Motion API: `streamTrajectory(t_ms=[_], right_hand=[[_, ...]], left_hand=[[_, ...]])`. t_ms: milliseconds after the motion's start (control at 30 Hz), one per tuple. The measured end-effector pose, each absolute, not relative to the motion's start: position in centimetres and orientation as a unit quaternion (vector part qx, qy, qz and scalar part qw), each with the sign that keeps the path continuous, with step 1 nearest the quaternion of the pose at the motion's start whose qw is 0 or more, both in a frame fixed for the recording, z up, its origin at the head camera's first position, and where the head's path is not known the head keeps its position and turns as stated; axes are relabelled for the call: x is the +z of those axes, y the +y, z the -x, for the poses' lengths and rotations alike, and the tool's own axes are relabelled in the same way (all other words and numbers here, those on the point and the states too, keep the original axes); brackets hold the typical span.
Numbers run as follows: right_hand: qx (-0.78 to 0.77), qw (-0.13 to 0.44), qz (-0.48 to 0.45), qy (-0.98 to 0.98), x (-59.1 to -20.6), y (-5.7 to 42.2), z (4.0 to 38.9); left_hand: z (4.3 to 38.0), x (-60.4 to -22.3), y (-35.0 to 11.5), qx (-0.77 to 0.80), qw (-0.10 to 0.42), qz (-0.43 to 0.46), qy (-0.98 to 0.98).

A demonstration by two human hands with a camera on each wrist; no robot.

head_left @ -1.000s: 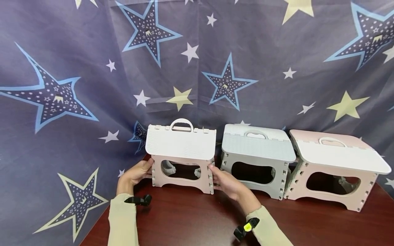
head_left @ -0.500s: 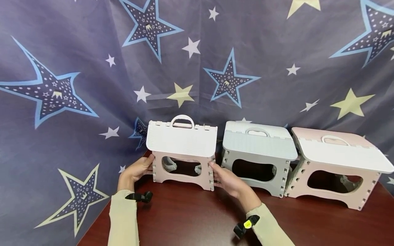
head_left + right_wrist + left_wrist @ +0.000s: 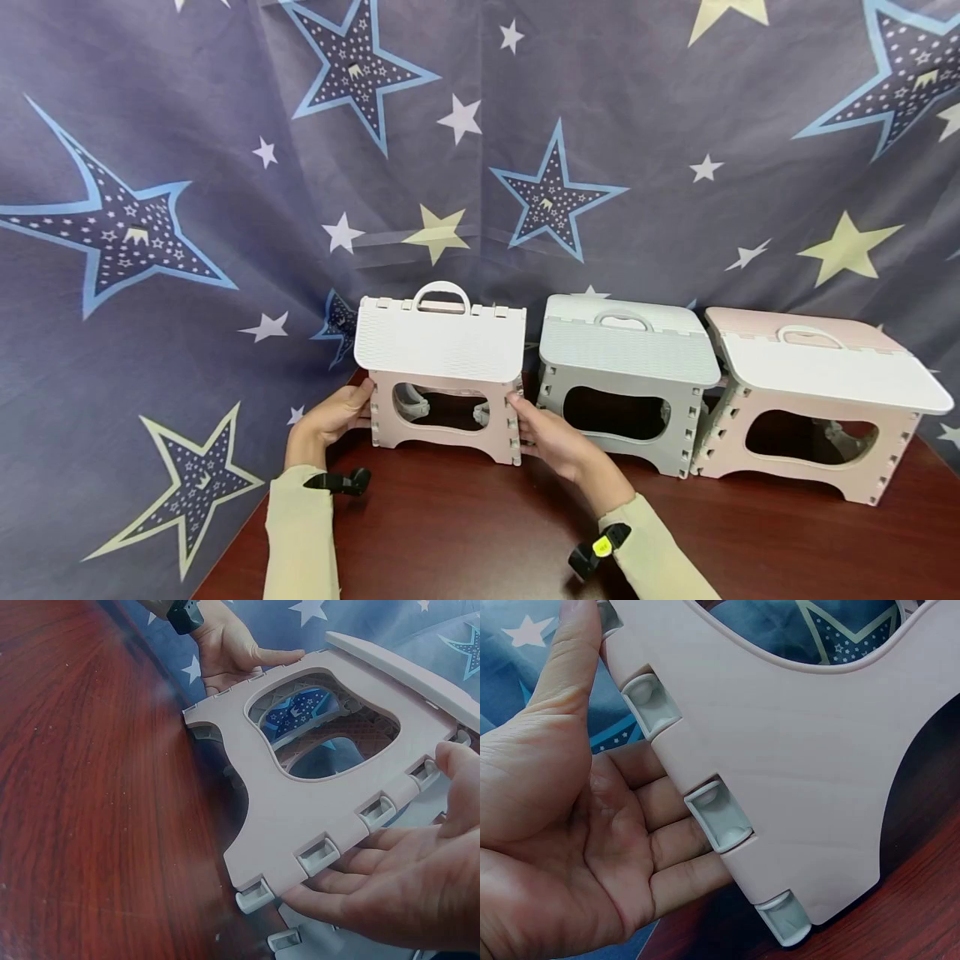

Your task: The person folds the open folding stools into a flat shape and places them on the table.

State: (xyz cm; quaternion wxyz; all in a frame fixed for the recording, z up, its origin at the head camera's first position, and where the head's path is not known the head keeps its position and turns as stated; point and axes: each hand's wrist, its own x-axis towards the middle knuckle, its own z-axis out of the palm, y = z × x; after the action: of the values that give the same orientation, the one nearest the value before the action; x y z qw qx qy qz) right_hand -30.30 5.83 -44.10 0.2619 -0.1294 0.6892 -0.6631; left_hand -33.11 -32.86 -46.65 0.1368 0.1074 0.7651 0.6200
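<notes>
A folding step stool (image 3: 438, 337) with a white top, a carry handle and pale pink legs stands unfolded at the left of the table. My left hand (image 3: 327, 423) holds its left side. In the left wrist view the thumb lies along the leg edge, and the fingers (image 3: 679, 847) reach behind the hinged side. On the opposite side my right hand (image 3: 558, 439) grips the stool, thumb at the front edge. The right wrist view shows the right fingers (image 3: 352, 874) under the grey hinge pieces, with the stool's oval opening between both hands.
Close by on the right stands a grey-green folding stool (image 3: 626, 354). Farther right is a larger pink folding stool (image 3: 832, 379) with a white front top panel. A star-patterned cloth (image 3: 420, 183) hangs behind the dark red wooden table (image 3: 450, 533).
</notes>
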Motion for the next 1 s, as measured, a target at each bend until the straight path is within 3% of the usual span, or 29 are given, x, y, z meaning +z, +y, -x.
streamTrajectory(t_ms=[1000], right_hand=[[-0.665, 0.246, 0.109, 0.696, -44.13, 5.80, 30.33]], left_hand=[[33.07, -46.71, -32.87, 0.612, 0.145, -0.114, 0.769]])
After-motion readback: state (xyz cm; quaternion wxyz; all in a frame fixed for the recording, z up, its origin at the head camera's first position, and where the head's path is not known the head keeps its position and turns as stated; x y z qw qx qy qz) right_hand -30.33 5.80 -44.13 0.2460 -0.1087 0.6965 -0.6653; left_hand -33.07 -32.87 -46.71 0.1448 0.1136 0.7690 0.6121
